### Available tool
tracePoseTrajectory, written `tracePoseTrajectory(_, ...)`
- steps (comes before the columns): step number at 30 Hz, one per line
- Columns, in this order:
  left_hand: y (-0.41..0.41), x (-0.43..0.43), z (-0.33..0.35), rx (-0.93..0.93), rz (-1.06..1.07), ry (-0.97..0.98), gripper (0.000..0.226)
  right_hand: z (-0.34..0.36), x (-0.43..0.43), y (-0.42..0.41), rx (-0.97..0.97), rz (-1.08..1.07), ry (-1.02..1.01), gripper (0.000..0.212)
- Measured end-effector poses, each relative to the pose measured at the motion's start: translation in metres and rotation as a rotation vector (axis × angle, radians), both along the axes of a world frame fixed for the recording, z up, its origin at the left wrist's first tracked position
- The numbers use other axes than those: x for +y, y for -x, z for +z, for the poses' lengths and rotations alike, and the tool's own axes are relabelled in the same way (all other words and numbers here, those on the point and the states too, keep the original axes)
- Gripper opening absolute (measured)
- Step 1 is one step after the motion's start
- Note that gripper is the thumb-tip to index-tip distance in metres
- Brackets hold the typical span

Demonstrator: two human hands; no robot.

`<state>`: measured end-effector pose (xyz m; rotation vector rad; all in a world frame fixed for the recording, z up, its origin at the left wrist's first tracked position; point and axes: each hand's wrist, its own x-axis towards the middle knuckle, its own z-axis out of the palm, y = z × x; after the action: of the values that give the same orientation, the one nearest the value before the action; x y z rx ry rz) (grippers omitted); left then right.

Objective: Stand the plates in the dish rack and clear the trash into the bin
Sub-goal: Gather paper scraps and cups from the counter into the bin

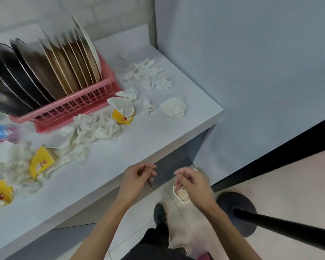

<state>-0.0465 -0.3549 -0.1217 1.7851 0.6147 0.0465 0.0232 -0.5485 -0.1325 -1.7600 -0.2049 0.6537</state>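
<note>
1. Left hand [137,177], right hand [192,182]: fingers loosely curled, holding nothing. Right hand is above the white bin [183,197] on the floor.
2. Crumpled napkins [98,126] and yellow wrappers [41,162] scattered over tabletop [158,132]. Prob. light, soft; bunch from above.
3. Plates [64,72] on edge in pink dish rack [79,107], tops tilted left, row running left-right.

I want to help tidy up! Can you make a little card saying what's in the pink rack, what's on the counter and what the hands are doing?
Rack: pink dish rack, plates standing in it
Counter: crumpled napkins, yellow wrappers
Left hand: loosely curled, holds nothing
Right hand: above a white container; held or not, unclear
</note>
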Motion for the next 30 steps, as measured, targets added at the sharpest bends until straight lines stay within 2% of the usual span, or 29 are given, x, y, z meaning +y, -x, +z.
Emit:
tracePoseTrajectory(10,-0.095,0.054,0.033,-0.163,-0.102,-0.215,0.024,0.020,0.053,-0.114,-0.122,-0.118,0.125,0.017)
tracePoseTrajectory(12,-0.113,0.074,0.038,-0.197,-0.103,-0.307,0.021,0.024,0.064,-0.138,-0.161,-0.172,0.156,0.021)
tracePoseTrajectory(15,-0.138,0.109,0.042,-0.216,-0.147,-0.567,0.023,0.030,0.079,-0.166,-0.267,-0.235,0.220,0.029)
tracePoseTrajectory(18,-0.158,0.144,0.050,-0.132,-0.116,-0.763,0.022,0.024,0.092,-0.186,-0.306,-0.282,0.260,0.035)
tracePoseTrajectory(22,-0.175,0.187,0.057,0.006,-0.022,-0.853,0.026,0.015,0.103,-0.217,-0.240,-0.318,0.332,0.043)
tracePoseTrajectory(27,-0.183,0.200,0.052,0.341,-0.126,-0.838,0.062,0.011,0.114,-0.240,-0.174,-0.206,0.504,0.069)
tracePoseTrajectory(30,-0.181,0.195,0.043,0.421,-0.154,-0.815,0.077,0.009,0.116,-0.244,-0.157,-0.175,0.531,0.071)
